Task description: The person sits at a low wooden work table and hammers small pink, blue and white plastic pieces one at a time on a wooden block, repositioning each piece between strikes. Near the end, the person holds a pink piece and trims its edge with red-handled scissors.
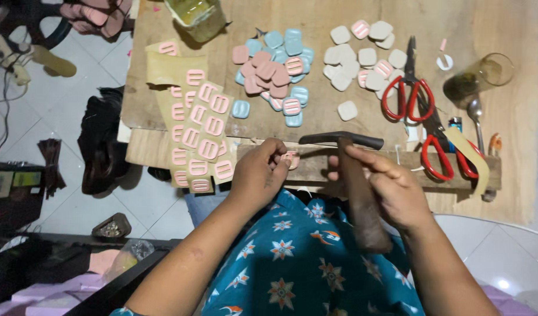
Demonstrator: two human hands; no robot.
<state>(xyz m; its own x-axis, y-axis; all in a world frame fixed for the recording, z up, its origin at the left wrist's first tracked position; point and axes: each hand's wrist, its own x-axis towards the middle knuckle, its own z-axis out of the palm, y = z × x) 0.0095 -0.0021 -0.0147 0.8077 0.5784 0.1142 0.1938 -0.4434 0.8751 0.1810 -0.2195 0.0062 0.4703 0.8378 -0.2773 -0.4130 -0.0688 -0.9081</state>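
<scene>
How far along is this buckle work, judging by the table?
Seemingly done: rows of pink buckles sit on tan strips at the left. In hand: the left hand pinches one pink buckle on the wooden block; the right hand grips a hammer. Probably left: loose piles, blue and pink and white.

pink buckle (290,158), red-handled scissors (407,96), blue star-patterned garment (304,257), dark hammer (354,175)

My right hand (392,187) grips a dark hammer (354,175) with a worn, matt wooden handle; my left hand (260,172) pinches a smooth pink plastic buckle (290,158) over the rough, bare wooden bench (316,167).
</scene>
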